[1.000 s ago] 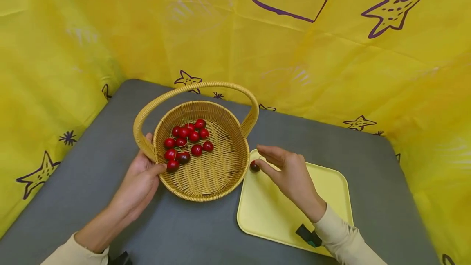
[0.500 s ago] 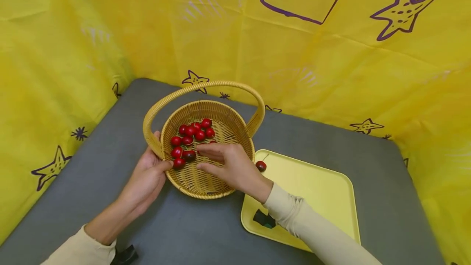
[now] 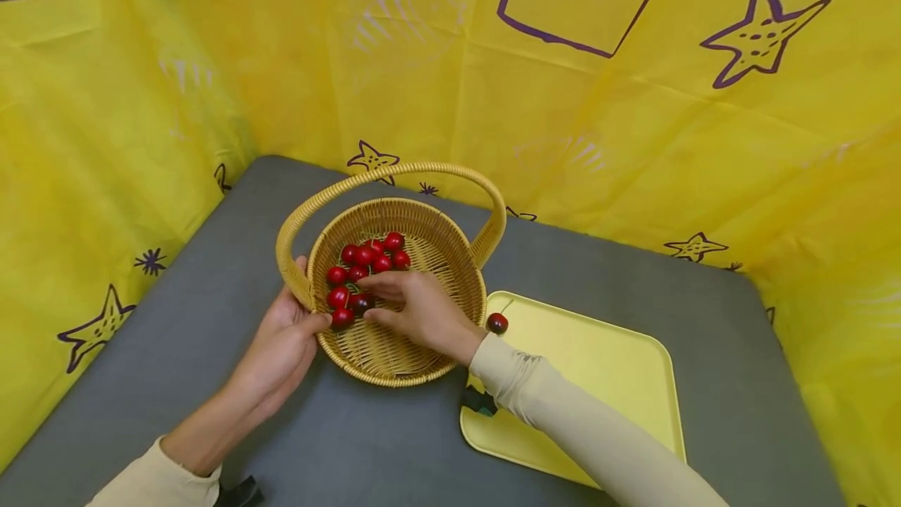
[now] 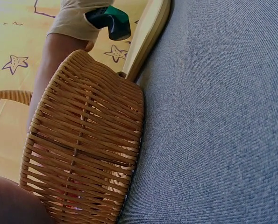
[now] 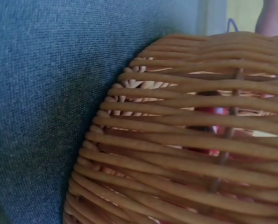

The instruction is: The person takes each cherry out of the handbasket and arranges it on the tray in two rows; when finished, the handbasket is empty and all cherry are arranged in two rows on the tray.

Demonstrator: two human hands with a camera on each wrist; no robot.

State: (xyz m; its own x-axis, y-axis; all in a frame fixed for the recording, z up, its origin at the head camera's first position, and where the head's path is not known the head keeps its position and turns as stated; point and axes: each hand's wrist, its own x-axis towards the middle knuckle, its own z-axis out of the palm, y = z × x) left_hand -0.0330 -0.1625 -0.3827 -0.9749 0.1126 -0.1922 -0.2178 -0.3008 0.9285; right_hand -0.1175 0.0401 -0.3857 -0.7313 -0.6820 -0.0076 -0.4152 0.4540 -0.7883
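My left hand (image 3: pixel 278 343) grips the side of a round wicker basket (image 3: pixel 439 272), its thumb over the rim beside the base of the arched handle. Red cherries (image 3: pixel 364 255) lie in a cluster on the basket's left half. Over the basket, my right hand (image 3: pixel 422 315) reaches in from the right, thumb and fingers apart with the tips right at a dark cherry (image 3: pixel 362 303). The hand hides part of the basket floor. Both wrist views show the woven wall (image 4: pixel 82 135) from outside, and cherries (image 5: pixel 209 135) show red through its gaps.
A pale yellow tray (image 3: pixel 591 382) lies close to the basket's right, with a single stemmed cherry (image 3: pixel 497 323) near its upper left corner. Grey cloth (image 3: pixel 338 444) covers the table. A yellow patterned curtain (image 3: pixel 422 84) hangs behind it and at the sides.
My right hand has left the cherry on the tray and moved left into the basket, down to the dark cherry. The left hand keeps its hold on the basket.
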